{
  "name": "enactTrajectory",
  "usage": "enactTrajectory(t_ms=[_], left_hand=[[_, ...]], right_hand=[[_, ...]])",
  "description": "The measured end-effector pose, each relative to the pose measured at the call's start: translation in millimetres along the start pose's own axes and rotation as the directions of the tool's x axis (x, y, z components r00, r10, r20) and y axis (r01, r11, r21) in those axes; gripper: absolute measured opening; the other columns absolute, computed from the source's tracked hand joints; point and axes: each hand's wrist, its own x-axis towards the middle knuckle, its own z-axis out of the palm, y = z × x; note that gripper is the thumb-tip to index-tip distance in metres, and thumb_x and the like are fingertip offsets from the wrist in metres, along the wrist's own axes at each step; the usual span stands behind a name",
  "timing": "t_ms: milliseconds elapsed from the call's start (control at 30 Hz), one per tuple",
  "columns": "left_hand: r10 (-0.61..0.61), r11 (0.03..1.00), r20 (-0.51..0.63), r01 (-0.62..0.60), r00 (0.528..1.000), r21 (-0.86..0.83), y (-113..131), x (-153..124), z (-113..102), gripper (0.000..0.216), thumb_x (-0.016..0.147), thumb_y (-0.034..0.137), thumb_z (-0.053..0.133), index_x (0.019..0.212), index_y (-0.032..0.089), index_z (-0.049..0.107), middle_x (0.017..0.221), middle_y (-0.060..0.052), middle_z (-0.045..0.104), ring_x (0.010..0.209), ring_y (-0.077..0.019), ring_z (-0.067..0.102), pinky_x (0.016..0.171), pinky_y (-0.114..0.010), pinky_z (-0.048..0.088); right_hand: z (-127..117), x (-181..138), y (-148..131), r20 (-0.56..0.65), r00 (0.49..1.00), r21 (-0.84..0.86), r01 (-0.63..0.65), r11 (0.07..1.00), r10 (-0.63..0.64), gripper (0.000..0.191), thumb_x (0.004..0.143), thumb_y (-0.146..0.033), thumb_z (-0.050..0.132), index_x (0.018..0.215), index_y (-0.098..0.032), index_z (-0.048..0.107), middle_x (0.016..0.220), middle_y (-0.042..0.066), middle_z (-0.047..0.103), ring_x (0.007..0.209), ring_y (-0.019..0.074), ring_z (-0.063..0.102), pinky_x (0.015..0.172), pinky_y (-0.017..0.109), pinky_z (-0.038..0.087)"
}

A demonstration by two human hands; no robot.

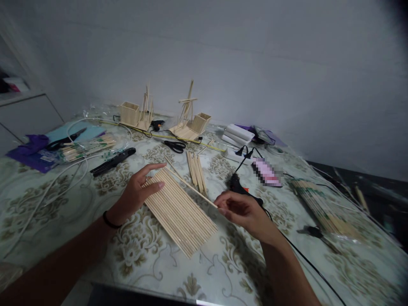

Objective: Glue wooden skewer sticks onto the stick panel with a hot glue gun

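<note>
Pinching stick [191,187] by 1 end with right hand [245,211]; resting spread left hand [135,193] on flat panel [183,212]. Likely light, stiff, snappable: grip near ends.

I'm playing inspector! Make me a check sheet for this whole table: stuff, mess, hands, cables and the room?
Surface: table with a flowery pattern
Job's things: stick mat in front; loose sticks behind it
Clutter: scissors, phone, glue gun, bagged sticks, two models
Hands: left hand on the stick mat; right hand pinching one thin stick
Cables: power strip with plugs in; black cord at lower right
Surroundings: pale wall behind; other people: nothing seen
</note>
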Motion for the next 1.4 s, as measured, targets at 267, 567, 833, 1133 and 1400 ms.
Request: enactTrajectory(t_ms=[267,567,833,1133,1400], left_hand=[[-0.023,1.000,-0.010,0.024,1.000,0.021,2.0,-0.3,1.6,0.062,0.085,0.042,0.084,0.141,0.023,0.066,0.084,-0.002,0.081,0.064,-0.0204,0.074,0.055,-0.025,0.054],[0.003,0.999,-0.026,-0.002,1.000,0.034,0.2,-0.4,0.5,0.060,0.085,0.040,0.085,0.140,0.023,0.067,0.085,-0.001,0.081,0.067,-0.0203,0.075,0.058,-0.025,0.055],[0.009,1.000,-0.023,-0.010,1.000,-0.007,-1.0,1.6,0.8,0.059,0.084,0.040,0.086,0.137,0.023,0.067,0.079,0.001,0.080,0.062,-0.0183,0.073,0.052,-0.022,0.052],[0.008,1.000,-0.031,-0.009,0.999,-0.021,-3.0,2.5,0.2,0.061,0.084,0.040,0.086,0.139,0.024,0.065,0.079,0.001,0.080,0.060,-0.0181,0.073,0.053,-0.023,0.054],[0.013,1.000,-0.053,-0.013,0.999,-0.010,-0.8,3.1,1.0,0.060,0.082,0.041,0.086,0.136,0.024,0.066,0.069,0.003,0.075,0.053,-0.0164,0.069,0.047,-0.021,0.049]], right_hand=[[1.7,0.1,-3.0,0.013,1.000,0.020,0.001,1.000,-0.001,0.039,0.087,-0.057,0.082,0.089,-0.019,0.077,0.068,-0.002,0.052,0.063,0.0144,0.044,0.060,0.028,0.037],[1.9,-0.4,-1.4,0.011,1.000,0.021,0.004,1.000,-0.005,0.041,0.087,-0.059,0.082,0.090,-0.018,0.077,0.070,-0.001,0.053,0.065,0.0146,0.045,0.060,0.028,0.037],[3.3,-0.6,-0.3,0.030,0.999,0.081,0.024,0.996,-0.027,0.031,0.089,-0.050,0.085,0.093,-0.019,0.078,0.071,-0.001,0.055,0.066,0.0139,0.046,0.062,0.027,0.037],[6.8,-1.0,1.0,0.040,0.998,0.131,0.047,0.990,-0.053,0.031,0.089,-0.049,0.085,0.091,-0.020,0.075,0.075,0.000,0.059,0.068,0.0137,0.049,0.062,0.026,0.039],[10.5,-0.4,-2.0,0.060,0.998,0.168,0.025,0.985,-0.036,0.034,0.089,-0.051,0.085,0.089,-0.019,0.074,0.075,0.000,0.058,0.067,0.0134,0.047,0.062,0.027,0.040]])
